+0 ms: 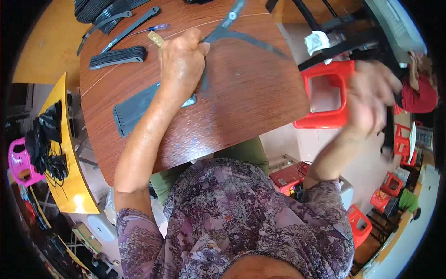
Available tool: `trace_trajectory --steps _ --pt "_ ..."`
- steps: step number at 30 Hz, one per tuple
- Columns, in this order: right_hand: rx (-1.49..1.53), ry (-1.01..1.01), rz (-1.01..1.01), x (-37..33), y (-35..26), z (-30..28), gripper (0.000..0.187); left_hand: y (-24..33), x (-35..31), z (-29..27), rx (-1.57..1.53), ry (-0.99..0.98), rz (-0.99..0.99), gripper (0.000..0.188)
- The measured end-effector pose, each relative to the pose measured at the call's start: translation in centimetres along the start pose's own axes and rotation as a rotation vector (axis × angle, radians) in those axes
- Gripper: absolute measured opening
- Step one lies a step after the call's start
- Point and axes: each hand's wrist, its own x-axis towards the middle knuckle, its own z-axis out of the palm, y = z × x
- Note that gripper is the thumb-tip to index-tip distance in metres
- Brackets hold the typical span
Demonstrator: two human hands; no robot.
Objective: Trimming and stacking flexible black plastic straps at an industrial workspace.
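Observation:
My left hand (182,58) is closed over the table, its fingers wrapped round a dark grey strap (227,23). One length of the strap runs up toward the far edge, and another dark length (258,43) stretches to the right, blurred. A flat brass-coloured piece (156,39) sticks out on the left side of this fist; whether the hand grips it is hidden. My right hand (371,100) is off the table's right side, above a red stool (346,93), and smeared by motion. Its fingers cannot be read. Under my left forearm lies a row of dark grey straps (134,109).
On the wooden tabletop (251,93) lie a folded strap bundle (117,57), a single strap (130,30) and a screwdriver (160,27) with a purple handle. More black straps (93,10) are heaped far left. A yellow table (69,158) holds black items.

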Motion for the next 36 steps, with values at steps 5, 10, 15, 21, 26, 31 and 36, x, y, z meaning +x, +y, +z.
trace_trajectory --steps 5,10,15,21,26,31,36 --pt "-1.169 0.141 -0.288 -0.1 0.1 -1.4 0.021 -1.1 2.9 3.3 -0.062 -0.139 -0.001 0.018" --pt "-1.044 0.355 0.009 0.6 3.4 -7.8 0.012 -3.0 3.4 4.7 0.243 -0.067 0.07 0.019" --pt "-0.982 0.36 0.005 1.1 6.4 -7.9 0.011 -0.9 1.6 3.1 0.477 0.097 0.21 0.025" --pt "-0.972 0.33 -0.008 1.3 10.2 -7.0 0.011 2.8 -5.7 -1.9 -0.271 -0.216 -0.006 0.026" --pt "-0.943 0.357 0.034 -0.1 12.3 -7.4 0.01 2.3 -9.5 -6.3 -0.641 -0.392 -0.414 0.017" --pt "-1.127 0.446 0.351 -2.5 14.5 -6.0 0.008 0.8 -12.8 -8.0 -0.516 -0.217 -0.398 0.016" --pt "-1.087 0.547 0.312 -3.3 16.5 -6.3 0.012 0.2 -14.2 -9.2 -0.584 -0.252 -0.468 0.014"
